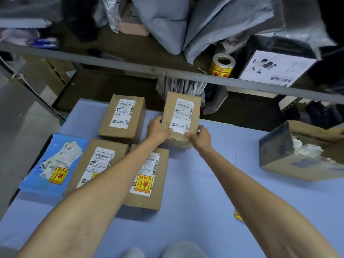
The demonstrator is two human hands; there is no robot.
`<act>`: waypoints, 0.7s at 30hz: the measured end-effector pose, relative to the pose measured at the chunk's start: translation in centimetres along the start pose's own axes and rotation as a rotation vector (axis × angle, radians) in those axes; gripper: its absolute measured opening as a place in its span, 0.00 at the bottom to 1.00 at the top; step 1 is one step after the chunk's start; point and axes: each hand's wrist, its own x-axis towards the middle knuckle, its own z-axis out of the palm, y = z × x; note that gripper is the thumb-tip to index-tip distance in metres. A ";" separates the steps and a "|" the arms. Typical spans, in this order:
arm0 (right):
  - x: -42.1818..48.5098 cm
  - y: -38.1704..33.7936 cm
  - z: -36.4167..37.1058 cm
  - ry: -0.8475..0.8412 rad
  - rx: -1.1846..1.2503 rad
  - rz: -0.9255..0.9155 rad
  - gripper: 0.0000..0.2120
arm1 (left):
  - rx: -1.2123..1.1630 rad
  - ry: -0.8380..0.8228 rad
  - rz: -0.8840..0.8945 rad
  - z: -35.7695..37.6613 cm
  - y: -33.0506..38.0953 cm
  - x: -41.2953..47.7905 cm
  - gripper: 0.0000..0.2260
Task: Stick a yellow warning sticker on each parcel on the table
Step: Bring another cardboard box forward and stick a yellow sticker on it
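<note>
Both my hands grip a brown cardboard parcel (181, 116) with a white shipping label at the far middle of the table. My left hand (156, 130) holds its left near corner, my right hand (200, 136) its right near corner. I see no yellow sticker on it. Another brown parcel (122, 116) with only a white label lies to its left. Nearer me, two brown parcels (101, 164) (150, 181) and a blue mailer (54, 164) carry yellow warning stickers. A loose yellow sticker (238, 216) lies on the table, partly hidden by my right forearm.
A roll of yellow stickers (221, 65) stands on the shelf behind a grey metal rail (130, 67). An open cardboard box (301, 151) with white filling sits at the table's right. Grey poly bags pile on the shelf. The table has a pale blue cover (195, 211).
</note>
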 end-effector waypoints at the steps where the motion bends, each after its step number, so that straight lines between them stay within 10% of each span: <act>1: -0.5 0.4 -1.0 0.008 0.013 0.009 0.24 | 0.007 -0.016 0.006 0.7 0.3 -0.5 0.28; 21: -15.0 12.9 -7.1 -0.036 0.024 0.193 0.30 | 0.001 -0.127 0.062 9.0 -6.4 -15.9 0.24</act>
